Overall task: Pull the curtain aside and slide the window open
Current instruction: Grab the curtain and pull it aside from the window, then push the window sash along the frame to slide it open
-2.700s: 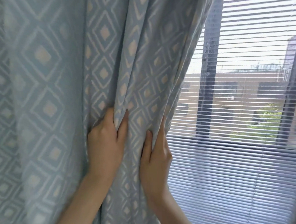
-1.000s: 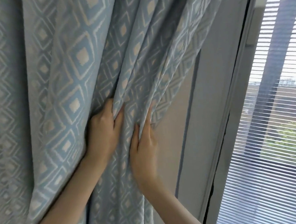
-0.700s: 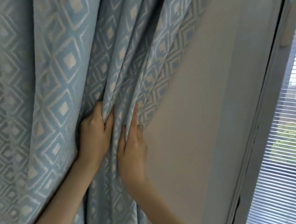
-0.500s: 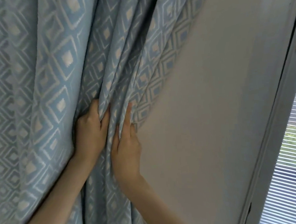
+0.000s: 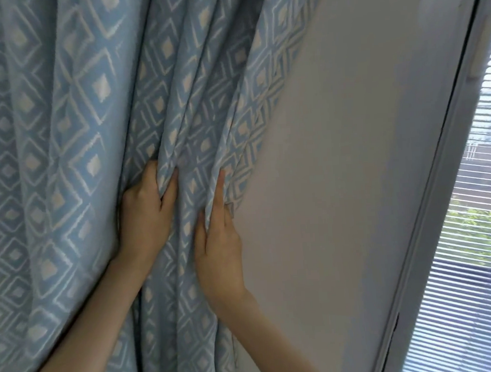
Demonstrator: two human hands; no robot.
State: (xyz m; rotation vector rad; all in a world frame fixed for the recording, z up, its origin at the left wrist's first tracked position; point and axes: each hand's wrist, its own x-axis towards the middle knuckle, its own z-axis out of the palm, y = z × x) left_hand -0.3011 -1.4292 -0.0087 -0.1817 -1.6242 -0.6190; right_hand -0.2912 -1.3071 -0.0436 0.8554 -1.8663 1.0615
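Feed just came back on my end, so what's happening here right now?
A person has both hands on the blue diamond-patterned curtain. The left hand and right hand each pinch a fold of the bunched fabric. The curtain's edge lies over the plain wall, left of the white window frame. A strip of slatted blinds shows at the right. No hand is on the window, so sliding it open is not yet started.

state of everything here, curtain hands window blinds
curtain: bunched in folds, off the window
left hand: gripping a fold
right hand: pinching the curtain edge
window frame: uncovered, open or shut unclear
blinds: lowered, slats let light through
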